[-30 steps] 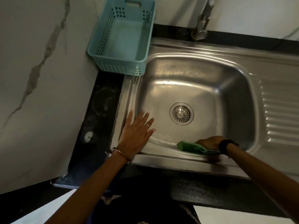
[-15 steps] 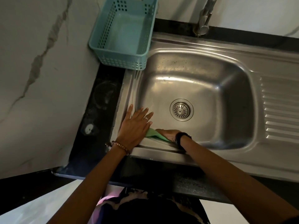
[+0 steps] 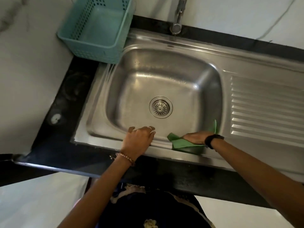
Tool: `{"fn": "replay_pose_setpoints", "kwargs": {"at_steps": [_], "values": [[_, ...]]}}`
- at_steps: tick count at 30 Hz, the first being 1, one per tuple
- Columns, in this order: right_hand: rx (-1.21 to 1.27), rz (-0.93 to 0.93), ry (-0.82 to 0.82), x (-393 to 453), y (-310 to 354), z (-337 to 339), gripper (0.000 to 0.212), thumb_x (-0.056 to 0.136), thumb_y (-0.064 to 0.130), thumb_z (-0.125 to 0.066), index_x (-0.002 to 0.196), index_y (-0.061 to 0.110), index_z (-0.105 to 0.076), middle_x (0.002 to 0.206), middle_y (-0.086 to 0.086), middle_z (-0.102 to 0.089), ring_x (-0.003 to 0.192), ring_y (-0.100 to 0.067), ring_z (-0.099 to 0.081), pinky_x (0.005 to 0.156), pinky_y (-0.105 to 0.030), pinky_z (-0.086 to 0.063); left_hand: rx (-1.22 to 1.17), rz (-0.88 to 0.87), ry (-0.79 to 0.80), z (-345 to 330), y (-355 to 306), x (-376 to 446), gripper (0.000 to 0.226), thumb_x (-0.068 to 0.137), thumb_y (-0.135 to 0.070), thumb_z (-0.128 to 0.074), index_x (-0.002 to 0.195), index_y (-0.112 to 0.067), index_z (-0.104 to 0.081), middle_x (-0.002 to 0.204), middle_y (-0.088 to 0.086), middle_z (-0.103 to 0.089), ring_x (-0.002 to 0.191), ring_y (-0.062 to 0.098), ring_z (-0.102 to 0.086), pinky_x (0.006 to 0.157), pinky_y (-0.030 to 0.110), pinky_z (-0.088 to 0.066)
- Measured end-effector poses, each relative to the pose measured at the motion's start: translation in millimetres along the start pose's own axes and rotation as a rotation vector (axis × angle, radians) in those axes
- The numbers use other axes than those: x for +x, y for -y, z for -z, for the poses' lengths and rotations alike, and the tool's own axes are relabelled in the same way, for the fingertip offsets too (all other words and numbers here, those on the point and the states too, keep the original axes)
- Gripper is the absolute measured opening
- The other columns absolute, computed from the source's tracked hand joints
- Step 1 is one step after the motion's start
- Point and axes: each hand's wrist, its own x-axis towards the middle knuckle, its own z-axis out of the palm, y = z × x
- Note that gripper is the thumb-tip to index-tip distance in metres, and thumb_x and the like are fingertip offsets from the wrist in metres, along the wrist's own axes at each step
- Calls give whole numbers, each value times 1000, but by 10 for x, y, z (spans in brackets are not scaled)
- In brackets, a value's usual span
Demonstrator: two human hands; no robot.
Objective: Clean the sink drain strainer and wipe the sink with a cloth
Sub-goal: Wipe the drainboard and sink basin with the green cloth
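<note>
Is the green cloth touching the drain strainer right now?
Apart. The head view shows the green cloth under the right hand at the sink's near rim, with bare steel between it and the drain strainer.

1. The light is dim and greyish, and my view is soft all over.
2. The sink picks up pale sheen: bright streaks along its far rim and on the ribs of the drainboard, with a duller glow on the basin floor.
3. The basin's right wall lies in shadow, and the black bench swallows nearly all detail.
4. Motion blur smears the sink's left rim and the bench edge beside it; the basket is slightly soft too.
5. The strainer stays fairly sharp.
6. Straight edges bow and tilt towards the frame's borders, wide-angle fashion.
7. My forearms darken towards the bottom.
</note>
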Motion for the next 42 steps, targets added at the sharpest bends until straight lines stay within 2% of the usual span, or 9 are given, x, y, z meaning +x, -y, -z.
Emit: {"fn": "replay_pose_setpoints", "kwargs": {"at_steps": [8, 13, 19, 21, 25, 28, 32, 37, 42], "values": [[158, 74, 66, 125, 691, -150, 75, 83, 65, -44, 139, 15, -39, 148, -10, -39, 132, -27, -39, 105, -35, -30, -106, 72, -55, 68, -39, -53, 22, 97, -30, -36, 108, -17, -49, 101, 11, -70, 93, 34, -64, 81, 36, -44], [211, 190, 128, 124, 421, -97, 75, 87, 60, -41, 146, 15, -27, 155, -10, -25, 143, -25, -23, 119, -35, -13, -136, 136, -70, 66, -67, -53, 26, 97, -29, -34, 118, -21, -48, 104, 12, -70, 96, 34, -64, 82, 37, -46], [-585, 182, -53, 34, -315, 285, 58, 98, 49, -16, 143, 17, -33, 154, -6, -30, 142, -25, -25, 119, -46, -7, -104, 188, 13, 75, -90, -25, 26, 96, -29, -37, 115, -25, -55, 99, 6, -72, 98, 30, -64, 86, 37, -47], [-646, 187, -67, 55, -283, 286, 58, 98, 49, -14, 144, 18, -32, 154, -5, -29, 143, -25, -23, 119, -47, -4, -146, 193, 25, 75, -165, -7, 26, 95, -27, -39, 115, -24, -56, 94, 4, -73, 96, 28, -65, 87, 37, -48], [-81, 193, 101, 66, -195, 230, 60, 96, 48, -34, 143, 10, -33, 154, -7, -28, 143, -22, -23, 108, -20, -21, -280, 177, 3, -12, -548, 46, 25, 94, -27, -40, 113, -25, -56, 101, 6, -72, 96, 29, -66, 87, 38, -50], [66, 192, 142, 108, -165, 138, 66, 91, 53, -39, 144, 16, -31, 155, -8, -25, 144, -23, -21, 116, -26, -16, -299, 173, -25, -131, -843, 121, 27, 96, -29, -36, 117, -27, -54, 112, 4, -68, 101, 28, -64, 86, 38, -47], [-281, 116, 16, 149, -251, 227, 69, 86, 67, -31, 142, 27, -37, 153, -3, -31, 141, -23, -29, 113, -33, -24, -401, 202, -52, -225, -1037, 184, 31, 97, -32, -35, 126, -27, -45, 121, 0, -63, 107, 25, -62, 88, 39, -46], [-852, 180, 37, 367, -400, 502, 61, 96, 51, -11, 149, 20, -18, 158, -1, -18, 146, -24, -12, 120, -45, -4, -359, 97, 159, -228, -1075, 188, 49, 92, -55, -32, 134, -32, -38, 132, -3, -57, 114, 22, -59, 96, 38, -42], [-1116, 91, -157, 537, -352, 892, 57, 97, 46, -18, 136, 15, -44, 148, -7, -40, 141, -29, -26, 116, -57, 1, -496, 80, 426, -182, -1068, 353, 51, 89, -59, -37, 131, -31, -45, 130, -1, -59, 117, 19, -55, 101, 36, -41]]}}
